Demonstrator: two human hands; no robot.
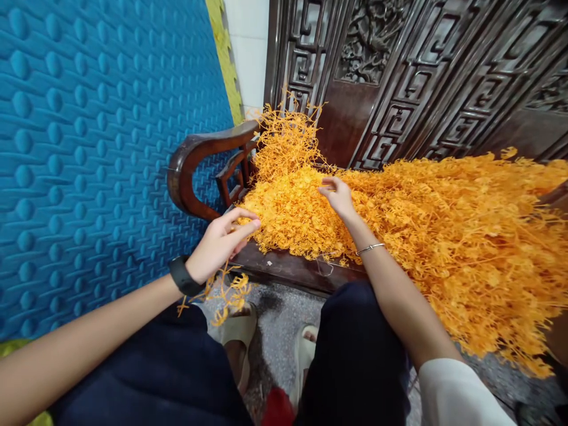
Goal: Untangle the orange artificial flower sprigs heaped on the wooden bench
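Note:
My left hand [224, 236] is in front of the bench's left end, its thumb and index finger stretched forward. The lower fingers curl around thin orange stems. From them hangs a branching orange plastic sprig [235, 294], below the palm and above the floor. My right hand [339, 198] is over the middle of a heap of small orange pieces [297, 207], fingers bent and thumb apart, with nothing visible between them. Whether its fingertips touch the heap I cannot tell.
The dark wooden bench has a curved armrest [189, 171] at left and a carved back [350, 112]. A tangle of orange sprigs [288, 136] stands in the corner. A larger orange pile [479, 236] spreads right. A blue textured mat [97, 148] rises at left.

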